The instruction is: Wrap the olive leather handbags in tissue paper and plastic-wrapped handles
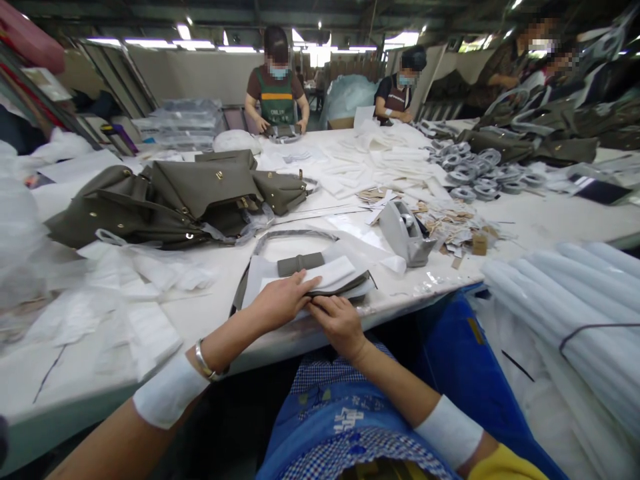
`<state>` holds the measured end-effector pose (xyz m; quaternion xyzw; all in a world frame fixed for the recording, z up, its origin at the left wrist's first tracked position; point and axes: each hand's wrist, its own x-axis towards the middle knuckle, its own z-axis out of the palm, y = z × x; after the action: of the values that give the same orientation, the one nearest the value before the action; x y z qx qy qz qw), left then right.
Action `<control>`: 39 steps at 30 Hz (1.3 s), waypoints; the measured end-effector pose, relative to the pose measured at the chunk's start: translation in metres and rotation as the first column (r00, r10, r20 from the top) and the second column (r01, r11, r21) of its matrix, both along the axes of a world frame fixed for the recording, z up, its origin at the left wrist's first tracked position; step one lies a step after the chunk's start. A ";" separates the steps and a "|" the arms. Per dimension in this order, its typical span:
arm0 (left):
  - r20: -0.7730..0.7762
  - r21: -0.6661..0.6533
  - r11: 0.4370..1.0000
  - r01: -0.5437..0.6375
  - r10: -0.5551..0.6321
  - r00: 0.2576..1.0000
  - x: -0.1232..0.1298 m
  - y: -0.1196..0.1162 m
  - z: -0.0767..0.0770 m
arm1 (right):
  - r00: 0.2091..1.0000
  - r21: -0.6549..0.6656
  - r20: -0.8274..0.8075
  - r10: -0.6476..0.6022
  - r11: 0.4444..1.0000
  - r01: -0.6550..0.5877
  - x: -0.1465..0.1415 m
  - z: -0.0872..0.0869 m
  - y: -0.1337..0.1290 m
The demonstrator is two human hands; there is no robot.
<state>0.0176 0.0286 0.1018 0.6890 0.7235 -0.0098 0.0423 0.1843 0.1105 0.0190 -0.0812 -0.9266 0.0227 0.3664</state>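
Observation:
A dark olive-green handbag [344, 287] lies flat in front of me, with white packing sheets [333, 273] over and around it. Its wrapped handle [300, 235] loops away toward the far side. An olive strap piece [300, 265] rests on top. My left hand [286, 299] lays its fingers across the white packing, its thumb down at the bag's near edge, so that it grips bag and packing together. Close beside it, my right hand [341, 323] has curled fingers at the same near edge; its fingertips are partly hidden.
More olive bags [200, 193] lie on the left. A grey tape dispenser [404, 233] stands right of my work, before scattered cardboard scraps [450, 223] and grey rolled loops [480, 170]. A blue bin [465, 360] and white foam rolls [575, 287] are at right. Two co-workers [277, 93] stand across the table.

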 end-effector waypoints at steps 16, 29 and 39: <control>-0.005 0.257 0.966 0.007 -0.006 1.000 0.012 -0.021 -0.038 | 0.960 -0.106 0.155 0.233 0.970 -0.218 0.044 0.058 0.073; -0.133 0.331 0.941 -0.067 0.117 0.984 0.043 -0.018 -0.044 | 0.952 -0.068 0.243 0.186 0.982 -0.175 0.040 0.014 0.096; -0.091 0.428 0.899 -0.095 0.147 0.985 0.050 -0.010 -0.056 | 0.981 -0.127 0.125 0.148 0.983 -0.132 0.040 0.010 0.085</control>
<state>0.0675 0.0185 0.0460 0.6336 0.7510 0.1077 -0.1514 0.2240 0.1953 0.0287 -0.0386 -0.9495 0.0975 0.2957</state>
